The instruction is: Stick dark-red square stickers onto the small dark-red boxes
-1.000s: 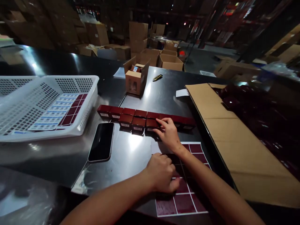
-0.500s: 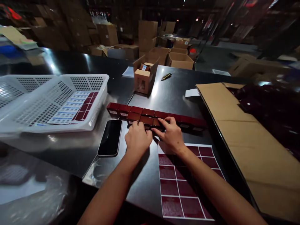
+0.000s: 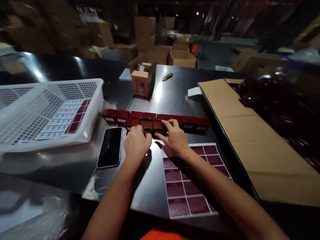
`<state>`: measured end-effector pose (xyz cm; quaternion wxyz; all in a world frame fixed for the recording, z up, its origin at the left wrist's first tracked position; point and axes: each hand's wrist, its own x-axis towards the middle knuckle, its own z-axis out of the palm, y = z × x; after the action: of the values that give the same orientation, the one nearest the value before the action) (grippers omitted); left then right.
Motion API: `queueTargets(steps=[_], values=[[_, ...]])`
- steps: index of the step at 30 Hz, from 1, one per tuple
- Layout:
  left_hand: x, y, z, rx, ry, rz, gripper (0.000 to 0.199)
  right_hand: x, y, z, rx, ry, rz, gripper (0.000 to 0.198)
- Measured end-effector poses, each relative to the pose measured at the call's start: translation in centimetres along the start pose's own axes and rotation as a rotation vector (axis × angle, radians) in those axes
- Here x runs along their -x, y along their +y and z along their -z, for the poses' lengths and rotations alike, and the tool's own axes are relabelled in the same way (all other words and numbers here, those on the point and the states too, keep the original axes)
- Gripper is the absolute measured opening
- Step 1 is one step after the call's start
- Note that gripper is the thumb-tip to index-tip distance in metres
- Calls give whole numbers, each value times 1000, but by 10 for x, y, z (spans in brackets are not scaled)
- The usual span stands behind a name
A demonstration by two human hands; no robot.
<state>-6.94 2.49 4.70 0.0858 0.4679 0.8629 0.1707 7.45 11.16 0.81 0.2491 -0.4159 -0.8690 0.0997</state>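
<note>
Several small dark red boxes (image 3: 172, 117) stand in a long row across the metal table, with a shorter row of three similar boxes (image 3: 146, 124) in front. My left hand (image 3: 137, 143) is closed, its curled fingers against the near side of the short row at the left and middle. My right hand (image 3: 175, 136) grips the short row's right-end box (image 3: 158, 125) between thumb and fingers. Its near side is partly hidden by the hand. Below my right wrist lies a sheet of dark red labels (image 3: 176, 189).
A black-screened phone (image 3: 110, 147) lies left of my left hand. White perforated baskets (image 3: 93, 110) with label sheets stand farther left. Beyond the rows are an open carton (image 3: 140, 83) and a cutter knife (image 3: 167, 77). A large cardboard flap (image 3: 240, 130) borders the right side.
The view has swung slightly, so the table's things appear farther left. Both hands stay at the short row with nearly the same grip. Something orange now shows at the bottom edge.
</note>
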Motion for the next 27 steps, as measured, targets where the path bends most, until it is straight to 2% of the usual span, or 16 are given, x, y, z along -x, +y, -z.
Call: queueTargets(steps=[2, 4, 7, 9, 12, 18, 20, 24, 25, 27], values=[[2, 1, 1, -31, 29, 10, 23, 12, 16, 19, -92, -7, 12, 57], [6, 3, 3, -73, 37, -10, 26, 31, 34, 44, -175, -53, 39, 41], [11, 7, 5, -130, -42, -3, 36, 63, 54, 79, -210, -194, 31, 20], [12, 8, 5, -163, -99, 23, 42, 83, 58, 92, -188, -260, 22, 18], [6, 5, 0, -204, -92, 24, 43, 102, 58, 97, -140, -270, 36, 22], [-10, -3, -15, -136, -52, 59, 44, 115, 73, 92, 34, -67, -39, 28], [-9, -2, -21, -39, -83, -41, 41, 120, 84, 90, 103, -55, -34, 36], [-2, 8, -40, 229, -263, -401, 27, 131, 99, 80, 166, -16, -56, 50], [-1, 10, -45, 273, -291, -454, 25, 134, 101, 76, 184, -19, -85, 54], [1, 13, -54, 367, -290, -511, 33, 138, 101, 70, 224, -63, -170, 59]])
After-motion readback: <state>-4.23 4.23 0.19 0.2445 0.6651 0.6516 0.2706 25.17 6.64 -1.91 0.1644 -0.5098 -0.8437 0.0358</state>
